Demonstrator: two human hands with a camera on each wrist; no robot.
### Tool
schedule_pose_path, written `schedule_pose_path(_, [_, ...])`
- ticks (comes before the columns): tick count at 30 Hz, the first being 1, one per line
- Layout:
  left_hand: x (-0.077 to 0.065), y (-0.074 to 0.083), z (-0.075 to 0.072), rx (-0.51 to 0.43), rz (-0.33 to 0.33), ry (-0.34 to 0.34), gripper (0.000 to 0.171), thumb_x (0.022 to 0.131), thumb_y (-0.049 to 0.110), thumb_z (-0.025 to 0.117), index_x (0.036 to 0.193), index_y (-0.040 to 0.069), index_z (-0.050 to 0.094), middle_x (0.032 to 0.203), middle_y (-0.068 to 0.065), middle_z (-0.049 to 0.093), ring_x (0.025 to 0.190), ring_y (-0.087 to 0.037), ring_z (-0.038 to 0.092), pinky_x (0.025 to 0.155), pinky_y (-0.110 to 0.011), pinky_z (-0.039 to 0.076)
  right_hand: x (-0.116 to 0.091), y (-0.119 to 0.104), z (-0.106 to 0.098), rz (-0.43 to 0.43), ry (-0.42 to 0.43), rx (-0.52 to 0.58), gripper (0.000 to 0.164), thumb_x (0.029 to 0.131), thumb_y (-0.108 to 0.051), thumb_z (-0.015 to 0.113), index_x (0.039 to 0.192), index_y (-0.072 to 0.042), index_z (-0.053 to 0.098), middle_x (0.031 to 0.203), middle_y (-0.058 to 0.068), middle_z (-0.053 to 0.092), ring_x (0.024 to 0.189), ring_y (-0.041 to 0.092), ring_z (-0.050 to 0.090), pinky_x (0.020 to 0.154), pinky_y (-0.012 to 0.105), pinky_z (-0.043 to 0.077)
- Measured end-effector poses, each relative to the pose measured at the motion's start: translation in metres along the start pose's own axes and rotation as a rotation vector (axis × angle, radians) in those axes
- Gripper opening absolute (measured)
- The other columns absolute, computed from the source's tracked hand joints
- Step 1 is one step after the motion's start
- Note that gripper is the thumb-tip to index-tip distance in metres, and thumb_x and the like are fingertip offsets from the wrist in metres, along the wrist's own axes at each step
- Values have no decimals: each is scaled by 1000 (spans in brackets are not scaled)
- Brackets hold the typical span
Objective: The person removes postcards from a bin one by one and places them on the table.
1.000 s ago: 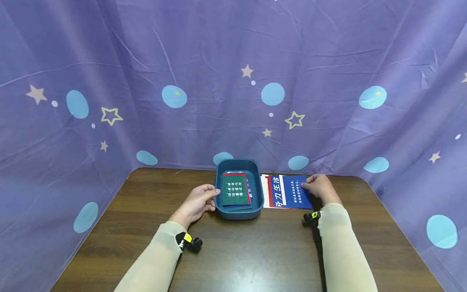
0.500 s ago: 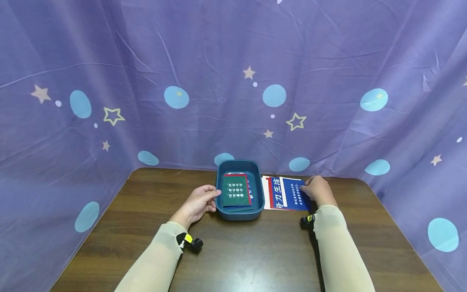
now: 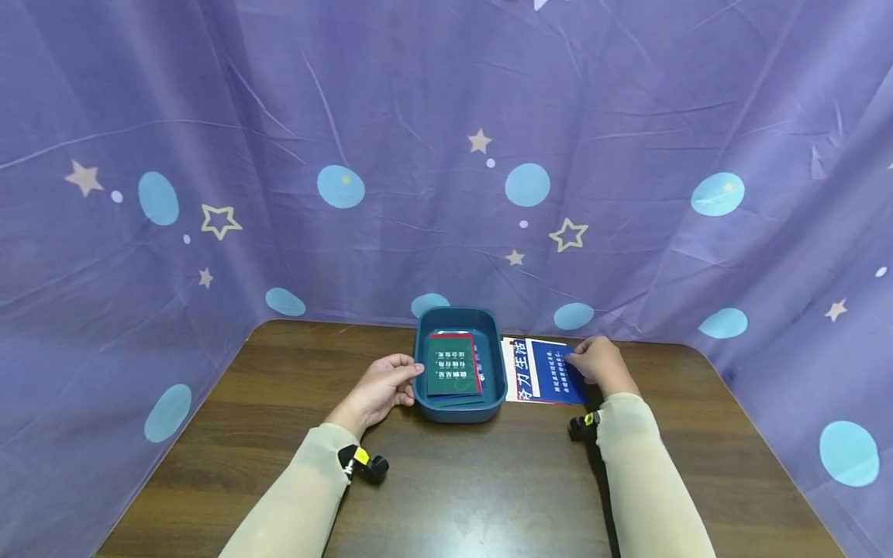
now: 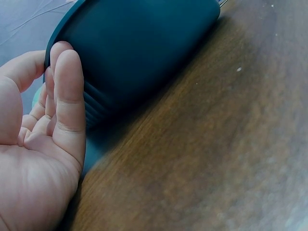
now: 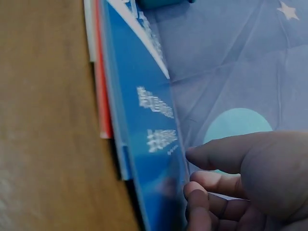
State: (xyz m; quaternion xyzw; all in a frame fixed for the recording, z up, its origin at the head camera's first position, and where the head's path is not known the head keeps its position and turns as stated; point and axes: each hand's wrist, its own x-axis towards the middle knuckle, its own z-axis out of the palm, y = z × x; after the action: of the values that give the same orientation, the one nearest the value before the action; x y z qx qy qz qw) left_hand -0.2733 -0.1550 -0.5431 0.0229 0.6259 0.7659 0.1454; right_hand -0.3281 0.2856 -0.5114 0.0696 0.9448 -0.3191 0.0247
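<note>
A dark teal plastic basin (image 3: 460, 415) stands near the table's back edge. My left hand (image 3: 380, 387) grips its left rim, thumb over the edge and fingers against the outer wall, as the left wrist view shows too. Inside the basin lie several printed cards, a green card (image 3: 449, 364) on top, with red and blue ones showing beneath. Right of the basin, a fanned stack of cards lies with a blue card (image 3: 551, 372) uppermost, printed in white. My right hand (image 3: 603, 368) pinches this blue card by its right edge; the fingertips beneath are partly hidden.
Under everything is a brown wooden table (image 3: 446, 480). A purple curtain (image 3: 418, 155) with stars and blue dots hangs behind and at both sides. Small black cameras (image 3: 373, 469) are strapped to both wrists.
My right hand has shifted left, and the top blue card has slid left with it over the fanned stack. The left hand keeps its grip on the basin.
</note>
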Motion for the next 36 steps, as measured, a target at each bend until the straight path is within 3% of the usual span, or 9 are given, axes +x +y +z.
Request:
schedule_pose_path(4, [-1,0,0,0,-3,-2,11,110,11,71,102,12,63,69,5,62,55,-6,62,53,-19,60,-1,-3,-4,-70,39,10,21,104,-21,76,104,0,74,95,13,72,81,24,67,66,31,58])
schedule_pose_path(8, [-1,-2,0,-6,-8,12,12,110,11,71,102,13,63,69,5,62,55,-6,61,53,-19,59,-5,-21,-9,-160,40,60,24,104,-24,76,107,0,77,94,12,75,81,21,69,65,29,55])
schedule_pose_path(13, [1,-6,1,-5,-2,10,12,110,11,71,101,13,63,69,5,62,55,-6,61,53,-19,59,-19,-53,-17,-208,-8,148,29,108,-27,75,119,-1,76,96,13,77,81,25,75,64,28,59])
schedule_pose_path(17, [1,-8,4,-6,-1,0,13,111,12,71,100,13,64,69,5,62,55,-6,62,53,-19,59,-30,-74,-22,-250,-67,192,30,109,-27,75,124,-1,74,87,9,74,81,30,75,64,29,59])
schedule_pose_path(21, [2,-10,5,-9,-7,-3,13,110,11,70,99,14,64,69,5,62,55,-6,62,53,-19,59,-36,-99,-19,-308,-135,187,30,109,-27,76,124,-1,74,85,9,73,73,22,68,63,30,58])
schedule_pose_path(25, [2,-9,3,-11,-1,3,13,110,11,70,99,14,64,69,4,62,54,-6,62,52,-19,59,-35,-137,-10,-373,-201,130,29,108,-28,78,122,-2,74,93,15,77,72,17,69,64,29,61])
schedule_pose_path(30, [1,-6,0,-10,4,14,13,111,11,70,99,14,65,69,4,62,55,-6,62,53,-19,59,-28,-188,7,-391,-372,32,35,108,-30,80,128,-2,73,92,16,79,73,21,74,67,36,67])
schedule_pose_path(36, [0,-3,-1,2,4,5,13,111,13,71,100,13,65,69,4,62,55,-6,62,53,-19,60,-12,-221,36,-371,-444,-156,34,107,-29,80,121,2,77,85,17,82,66,20,75,67,37,70])
